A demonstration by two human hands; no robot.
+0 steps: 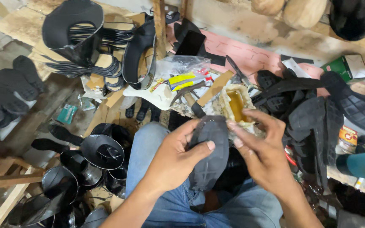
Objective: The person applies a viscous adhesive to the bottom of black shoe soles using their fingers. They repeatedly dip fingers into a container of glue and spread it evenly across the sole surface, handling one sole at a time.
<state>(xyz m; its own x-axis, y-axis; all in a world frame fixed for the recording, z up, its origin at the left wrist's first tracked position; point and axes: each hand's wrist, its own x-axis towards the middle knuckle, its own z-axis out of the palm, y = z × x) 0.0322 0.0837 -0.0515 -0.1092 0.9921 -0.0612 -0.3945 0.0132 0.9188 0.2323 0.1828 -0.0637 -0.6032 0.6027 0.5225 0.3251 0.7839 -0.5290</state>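
Fingers of both hands pinch one black rubber sole (210, 152), held upright over the person's lap in the middle near part of the scene. Left hand (174, 158) wraps the sole from the left, thumb (201, 147) pressed flat across its face and the other fingers curled behind. Right hand (262, 154) meets it from the right, fingertips (232, 125) pressed together on the sole's upper edge. Blue jeans (165, 207) show under both arms.

Just beyond the sole stands a pot of amber glue (236, 105), its rim crusted pale. Farther off, a brown strip (215, 88) and a yellow packet (182, 79) lie on the pink tabletop (250, 52). To the right, black sandal straps and soles (313, 109) are heaped, with a green box (346, 67) far right. To the left, shiny black cut pieces (102, 152) lie on the floor, and a stack of black soles (85, 42) sits far left.
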